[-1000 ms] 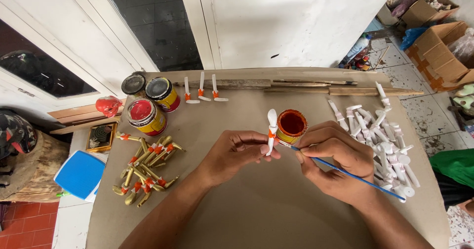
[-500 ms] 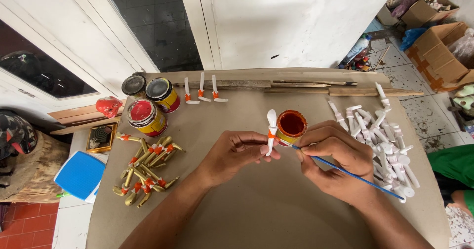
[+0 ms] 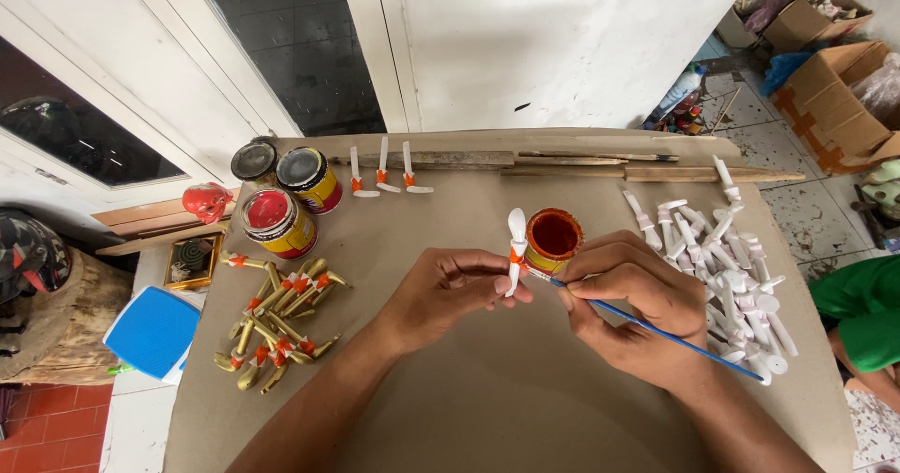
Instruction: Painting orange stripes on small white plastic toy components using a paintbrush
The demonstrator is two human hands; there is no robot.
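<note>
On the brown cardboard worktop (image 3: 487,407) we see a heap of gold-painted pegs with orange bands (image 3: 277,318) at left beside yellow-labelled round paint tins (image 3: 278,222), and three white orange-banded pegs (image 3: 382,171) drying. At centre our left hand (image 3: 448,290) pinches a white spoon-shaped wooden peg (image 3: 515,248) upright by the small open tin of orange paint (image 3: 553,239), while our right hand (image 3: 637,300), fingers pressed together, grips a thin blue-handled brush (image 3: 666,334) at its band. We judge most work remains: a large pile of unpainted white pegs (image 3: 727,271) waits at right.

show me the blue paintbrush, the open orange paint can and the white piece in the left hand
blue paintbrush (image 3: 670,335), head view, middle of its blue handle
orange paint can (image 3: 554,233), head view, paint surface inside the open top
white piece (image 3: 516,225), head view, rounded white upper end above the orange band
</note>
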